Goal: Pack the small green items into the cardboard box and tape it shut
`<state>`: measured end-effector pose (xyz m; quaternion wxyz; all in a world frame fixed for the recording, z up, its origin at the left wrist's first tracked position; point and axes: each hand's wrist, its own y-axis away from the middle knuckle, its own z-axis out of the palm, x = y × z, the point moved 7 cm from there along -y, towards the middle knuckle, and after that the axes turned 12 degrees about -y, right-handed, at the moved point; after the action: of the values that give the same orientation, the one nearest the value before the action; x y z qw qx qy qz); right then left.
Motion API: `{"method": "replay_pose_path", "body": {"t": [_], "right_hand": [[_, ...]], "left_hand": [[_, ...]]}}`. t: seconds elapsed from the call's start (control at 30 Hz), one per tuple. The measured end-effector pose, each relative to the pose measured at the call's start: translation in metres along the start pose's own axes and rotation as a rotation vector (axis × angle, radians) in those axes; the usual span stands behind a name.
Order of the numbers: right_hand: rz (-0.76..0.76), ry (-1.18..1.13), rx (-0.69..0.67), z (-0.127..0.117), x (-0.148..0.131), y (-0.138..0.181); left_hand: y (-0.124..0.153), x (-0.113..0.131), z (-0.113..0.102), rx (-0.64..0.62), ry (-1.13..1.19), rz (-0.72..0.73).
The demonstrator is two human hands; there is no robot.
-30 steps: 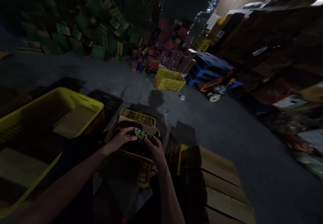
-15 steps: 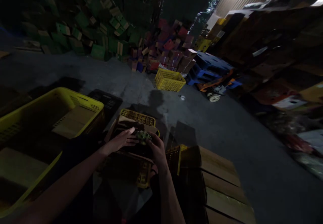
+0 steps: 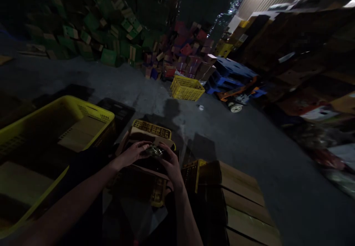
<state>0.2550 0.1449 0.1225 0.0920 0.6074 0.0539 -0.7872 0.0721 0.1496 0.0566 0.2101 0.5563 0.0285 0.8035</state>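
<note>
A small, shiny, dark green item point(image 3: 155, 151) is between my two hands; dim light hides its exact kind, and glints on it look like clear film. My left hand point(image 3: 135, 153) has its fingers closed on the near left side of it. On the other side my right hand point(image 3: 170, 160) grips it with thumb and bent fingers. Both hands are just above an open cardboard box point(image 3: 165, 142), whose inside is dark. A yellow crate point(image 3: 152, 128) shows beyond and below the box.
At left stands a big yellow crate point(image 3: 70, 101) with cardboard inside. Stacked flat cartons point(image 3: 246, 201) are at right, close to my right arm. Farther off are another yellow crate point(image 3: 187, 88), blue pallets point(image 3: 233, 68), a pallet jack point(image 3: 235, 98) and heaped green boxes point(image 3: 108, 55).
The green item has turned in my hands and now shows brighter glints. My left fingers have curled in closer around it, while the hands stay over the box.
</note>
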Motion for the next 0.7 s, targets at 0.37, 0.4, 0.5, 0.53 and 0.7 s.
{"method": "replay_pose_path", "body": {"t": [0.37, 0.4, 0.5, 0.53, 0.7], "right_hand": [[-0.058, -0.027, 0.132, -0.012, 0.008, 0.0], [-0.059, -0.04, 0.133, -0.012, 0.009, 0.0], [-0.054, -0.063, 0.139, -0.012, 0.01, 0.0], [-0.049, -0.065, 0.139, -0.012, 0.01, 0.0], [-0.024, -0.081, 0.121, -0.009, 0.009, 0.002]], "left_hand": [[-0.004, -0.008, -0.002, -0.047, 0.141, -0.041], [-0.005, -0.01, -0.002, -0.059, 0.147, -0.048], [-0.005, -0.016, -0.003, -0.054, 0.173, -0.083], [-0.005, -0.017, -0.003, -0.048, 0.183, -0.095], [-0.004, -0.015, -0.001, -0.009, 0.212, -0.117]]}}
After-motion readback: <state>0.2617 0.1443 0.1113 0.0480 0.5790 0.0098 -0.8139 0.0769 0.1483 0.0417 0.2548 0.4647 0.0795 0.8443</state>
